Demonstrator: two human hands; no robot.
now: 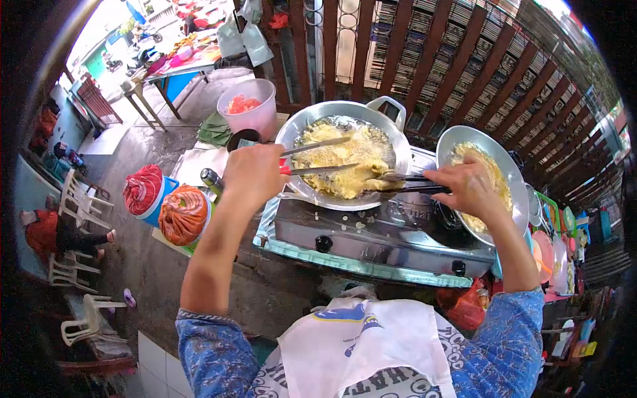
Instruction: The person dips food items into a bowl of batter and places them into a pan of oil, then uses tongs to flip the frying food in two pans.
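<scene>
My left hand (255,174) is closed around red-handled metal tongs (322,170), their two arms spread over the left pan (403,149). In this wide pan, battered food (345,159) fries in bubbling oil. My right hand (464,184) grips black-handled tongs (415,189) from the right. Their tips are at a golden battered piece (365,179) near the pan's front right side. Just beyond my right wrist, a second pan (524,199) tilts in this view, with pale yellow frying food (494,176) in it.
Both pans sit on a two-burner gas stove (358,232). A translucent bucket (265,106) with orange-red contents stands at the back left. Nearer are two cloth-covered tubs, one red (149,189) and one orange (182,215). A slatted wooden fence (424,60) rises behind the stove.
</scene>
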